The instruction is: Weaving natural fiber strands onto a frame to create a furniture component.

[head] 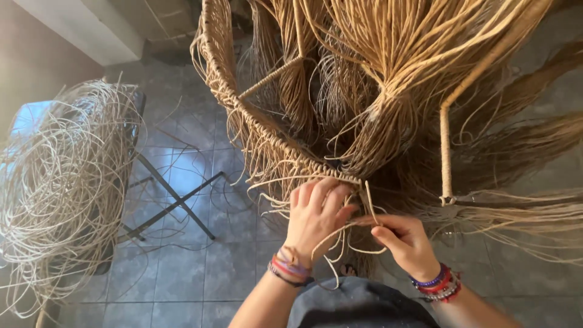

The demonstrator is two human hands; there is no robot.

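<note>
Bare forearms; beaded bracelets (290, 267) both wrists; grey garment (358, 307).

A weaving workshop: a half-woven wicker frame (273, 140) upper centre, loose cane coils (61, 182) left, grey tiled floor (200, 267)

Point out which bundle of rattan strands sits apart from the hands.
The pale loose tangle of rattan strands on the folding stand at left; the darker tan strands hanging from the woven frame are right by both hands.
</note>
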